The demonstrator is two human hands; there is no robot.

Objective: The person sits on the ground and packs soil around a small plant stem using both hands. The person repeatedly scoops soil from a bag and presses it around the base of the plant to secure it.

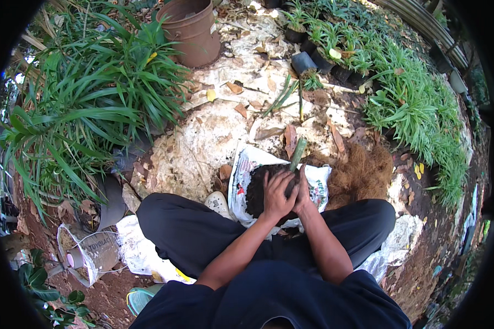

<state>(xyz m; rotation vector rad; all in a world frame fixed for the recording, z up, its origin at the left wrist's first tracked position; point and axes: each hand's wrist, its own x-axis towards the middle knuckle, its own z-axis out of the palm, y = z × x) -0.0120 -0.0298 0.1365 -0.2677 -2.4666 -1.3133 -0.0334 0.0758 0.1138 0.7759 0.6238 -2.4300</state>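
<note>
my left hand (278, 193) and right hand (303, 193) are clamped around the dark soil root ball (258, 189) over the white sack (246, 164); it looks crumbly, so i'd cup underneath.

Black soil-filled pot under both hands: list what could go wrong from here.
1. The left hand and right hand press on the dark soil of the black pot, close to the green stem; a hard push might bend or snap it.
2. The pot sits on a white printed bag on uneven ground; it could tip and spill soil.
</note>
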